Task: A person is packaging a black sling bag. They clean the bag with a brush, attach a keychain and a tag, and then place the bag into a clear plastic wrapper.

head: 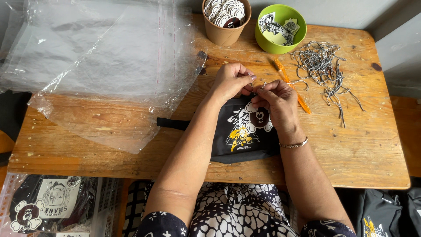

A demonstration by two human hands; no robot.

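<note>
Both hands pinched at the black pouch's (243, 136) top edge, left hand (230, 81) and right hand (276, 103) gripping a thin cord (262, 83); best kept taut, fingertips close.

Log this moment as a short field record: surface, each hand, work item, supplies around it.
Surface: worn wooden table
Left hand: fingertips pinched at the top edge of the black fabric pouch with cartoon print
Right hand: fingertips pinched on a thin cord at the same edge; metal bracelet on wrist
Behind hands: orange pen, pile of black-and-white cords
Containers: brown paper cup of round tags, green bowl of printed stickers
Left side: stack of clear plastic bags
</note>
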